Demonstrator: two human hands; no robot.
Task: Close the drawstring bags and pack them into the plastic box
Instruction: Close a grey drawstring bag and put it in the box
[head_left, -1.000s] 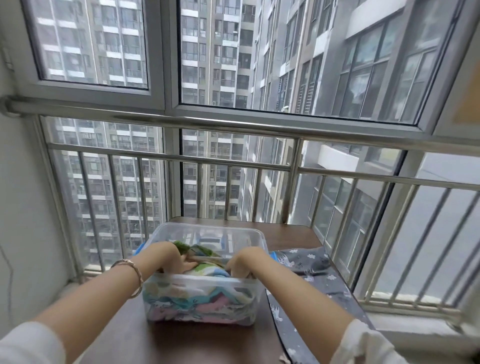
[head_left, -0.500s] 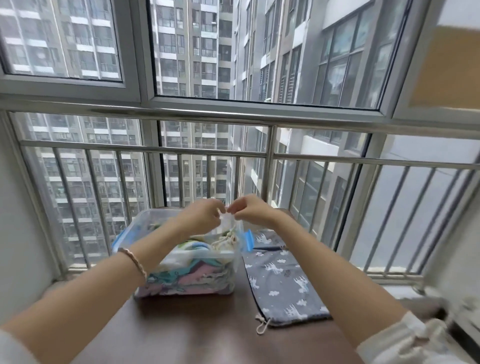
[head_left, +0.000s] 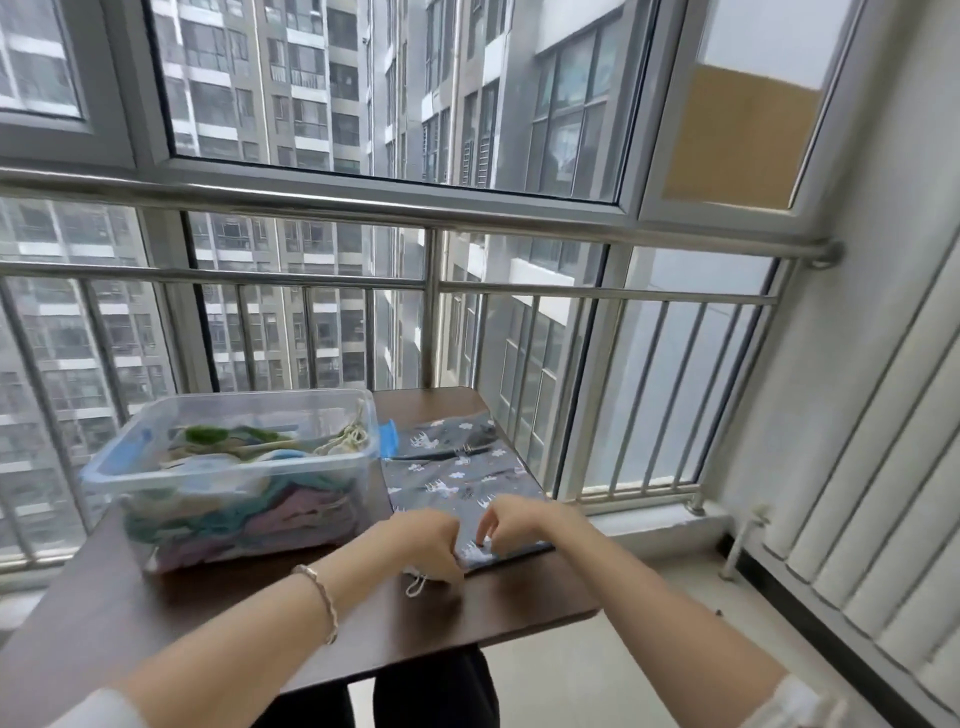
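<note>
A clear plastic box (head_left: 130, 478) with blue clips stands on the left of the brown table (head_left: 218, 613), holding several coloured drawstring bags (head_left: 244, 512). To its right a grey drawstring bag (head_left: 457, 473) with white animal prints lies flat. My left hand (head_left: 426, 545) grips the bag's near edge, fingers curled, just above its white cord loop (head_left: 415, 584). My right hand (head_left: 511, 522) pinches the same near edge a little to the right.
A steel railing (head_left: 431, 291) and window run close behind the table. A white radiator (head_left: 857, 545) lines the right wall. The table's right edge drops to bare floor (head_left: 649, 675). Dark trousers (head_left: 431, 691) show under the near edge.
Both hands left the box, where they held a white cord, and came down to the near edge of the grey bag. The view has swung right.
</note>
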